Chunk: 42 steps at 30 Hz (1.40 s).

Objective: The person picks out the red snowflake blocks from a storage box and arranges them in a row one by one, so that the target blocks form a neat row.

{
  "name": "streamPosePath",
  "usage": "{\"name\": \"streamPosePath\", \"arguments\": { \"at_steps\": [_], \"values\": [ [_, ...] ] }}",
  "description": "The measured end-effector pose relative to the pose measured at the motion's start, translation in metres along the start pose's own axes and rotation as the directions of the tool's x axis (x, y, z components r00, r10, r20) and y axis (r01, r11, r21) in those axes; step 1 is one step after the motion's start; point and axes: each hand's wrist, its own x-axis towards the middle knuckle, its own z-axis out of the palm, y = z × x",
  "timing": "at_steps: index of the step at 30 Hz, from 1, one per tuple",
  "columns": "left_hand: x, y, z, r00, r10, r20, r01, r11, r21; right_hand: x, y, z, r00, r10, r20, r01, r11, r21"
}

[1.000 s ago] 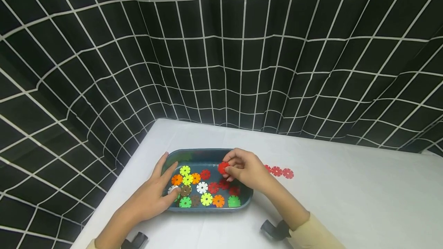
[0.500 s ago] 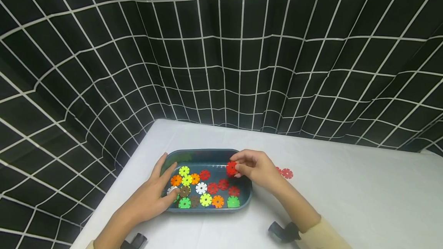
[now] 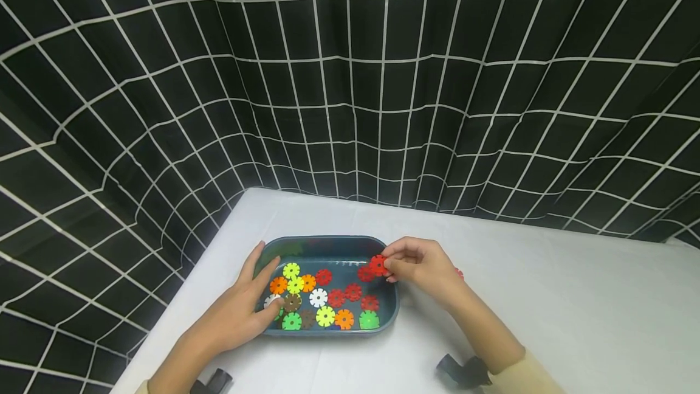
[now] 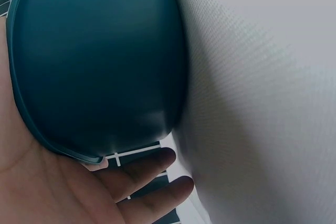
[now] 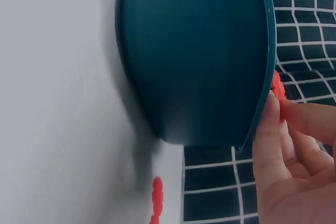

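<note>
In the head view, my right hand (image 3: 421, 266) pinches a red snowflake building disc (image 3: 378, 264) between thumb and fingertips at the right rim of a dark teal tray (image 3: 328, 333). The right wrist view shows this red disc (image 5: 279, 88) edge-on, just above the rim. My left hand (image 3: 240, 309) lies across the tray's left end, fingers extended along the rim and thumb over the inside, near a brown disc (image 3: 292, 302). Seen from the left wrist, two fingers reach past the tray's outer wall (image 4: 105, 66). Several more discs in red, orange, yellow, green and white lie in the tray.
Red discs (image 5: 157, 198) lie on the white tablecloth (image 3: 547, 297) right of the tray, mostly hidden behind my right hand in the head view. A black curtain with white grid lines (image 3: 372, 78) hangs behind the table.
My right hand has moved right with the red disc, from over the tray to its right rim, hiding more of the discs on the table. My left hand stays in place.
</note>
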Motion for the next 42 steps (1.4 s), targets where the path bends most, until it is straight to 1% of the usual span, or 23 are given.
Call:
{"name": "streamPosePath", "arguments": {
  "at_steps": [11,16,22,30,34,37,42],
  "values": [
    [0.001,0.000,0.001,1.000,-0.008,-0.003,0.008,1.000,-0.005,-0.006,0.008,-0.018,0.998,0.012,-0.059,-0.013,1.000,-0.013],
    [0.000,0.001,0.001,1.000,-0.009,0.001,0.009,1.000,-0.004,-0.010,0.011,-0.026,0.995,0.038,-0.090,-0.042,0.998,-0.044],
    [0.001,0.001,0.000,1.000,-0.012,0.004,0.012,1.000,0.002,-0.015,0.015,-0.038,0.992,0.064,-0.106,-0.072,0.995,-0.071],
    [0.001,0.000,0.001,1.000,-0.017,0.003,0.017,1.000,0.006,-0.025,0.023,-0.061,0.987,0.093,-0.132,-0.109,0.987,-0.120],
    [0.000,0.000,0.002,1.000,-0.016,-0.001,0.016,1.000,0.005,-0.032,0.027,-0.075,0.980,0.126,-0.152,-0.149,0.977,-0.152],
    [0.000,-0.001,0.002,1.000,-0.013,-0.004,0.013,1.000,0.005,-0.037,0.029,-0.086,0.979,0.133,-0.152,-0.160,0.971,-0.179],
    [0.001,0.000,0.002,1.000,-0.012,-0.003,0.012,1.000,0.002,-0.042,0.028,-0.102,0.985,0.103,-0.136,-0.132,0.964,-0.230]
  ]
}}
